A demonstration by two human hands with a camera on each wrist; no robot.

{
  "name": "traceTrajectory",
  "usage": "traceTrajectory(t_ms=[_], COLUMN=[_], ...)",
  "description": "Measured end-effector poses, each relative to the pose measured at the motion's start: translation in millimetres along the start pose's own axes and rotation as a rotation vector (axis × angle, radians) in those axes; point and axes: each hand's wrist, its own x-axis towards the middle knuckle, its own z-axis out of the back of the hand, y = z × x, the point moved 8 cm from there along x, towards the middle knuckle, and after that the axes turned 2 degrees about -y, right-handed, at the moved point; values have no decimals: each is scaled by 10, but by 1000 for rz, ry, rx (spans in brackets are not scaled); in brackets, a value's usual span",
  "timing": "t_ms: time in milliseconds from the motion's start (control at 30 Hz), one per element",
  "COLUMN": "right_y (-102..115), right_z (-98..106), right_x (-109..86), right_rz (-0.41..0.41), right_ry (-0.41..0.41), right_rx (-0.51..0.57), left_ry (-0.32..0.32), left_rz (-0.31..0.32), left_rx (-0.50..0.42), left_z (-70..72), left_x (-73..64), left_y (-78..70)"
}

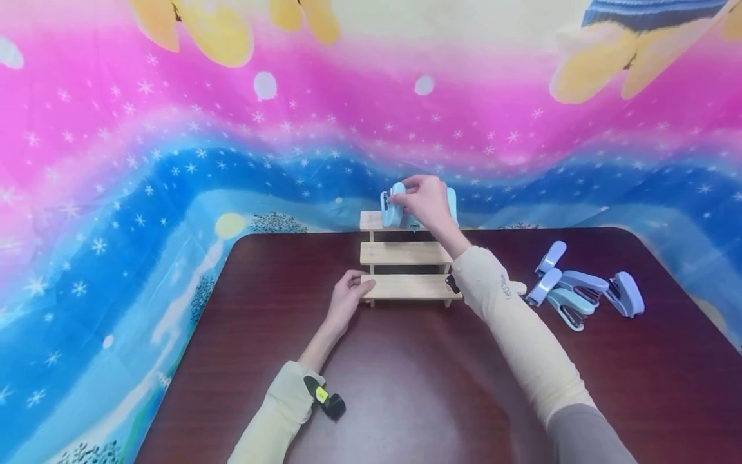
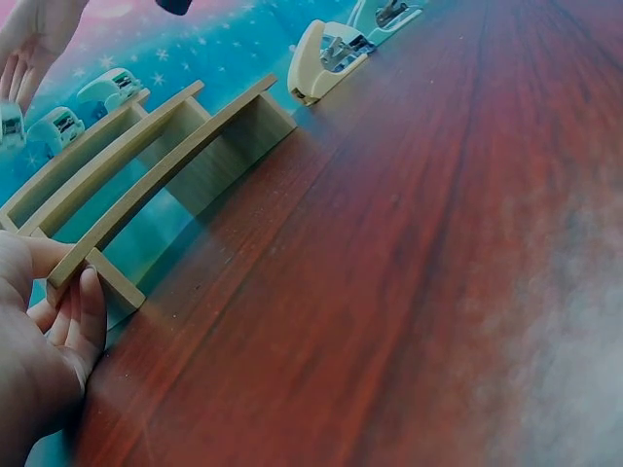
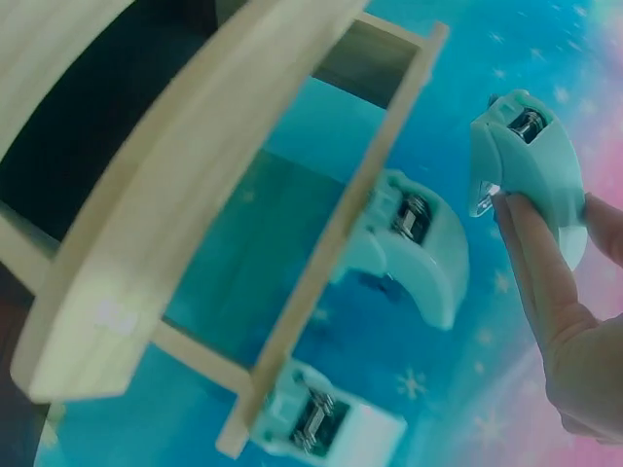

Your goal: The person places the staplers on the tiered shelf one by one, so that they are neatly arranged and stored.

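Note:
My right hand (image 1: 428,201) pinches a pale teal stapler (image 3: 545,175) between thumb and fingers at the left end of the top shelf; a gap shows between stapler and shelf in the right wrist view. Two more teal staplers stand on that top shelf: one in the middle (image 3: 433,258), one toward the right end (image 3: 336,423), partly hidden by my hand in the head view. The stand is a three-step wooden rack (image 1: 406,287). My left hand (image 1: 346,298) grips the left end of its lowest step, thumb on top and fingers beneath.
Right of the rack lie several staplers: lilac ones (image 1: 628,295), a teal one (image 1: 570,308), and a cream one (image 2: 316,68) mostly hidden by my right sleeve in the head view. A patterned cloth (image 1: 348,129) hangs behind the dark wooden table (image 1: 406,399).

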Motion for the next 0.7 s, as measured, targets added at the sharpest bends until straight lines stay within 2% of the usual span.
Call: traceTrajectory(t_ms=[267, 467, 700], right_y=[-53, 24, 55], right_z=[-171, -290, -383], right_x=[68, 109, 114], right_rz=[-17, 25, 14], right_ry=[-33, -25, -11], right_rx=[-169, -208, -261], left_ry=[4, -12, 8], left_rz=[2, 0, -3], left_rx=[-23, -12, -9], left_z=[-23, -2, -7], left_x=[5, -9, 1], left_y=[18, 2, -16])
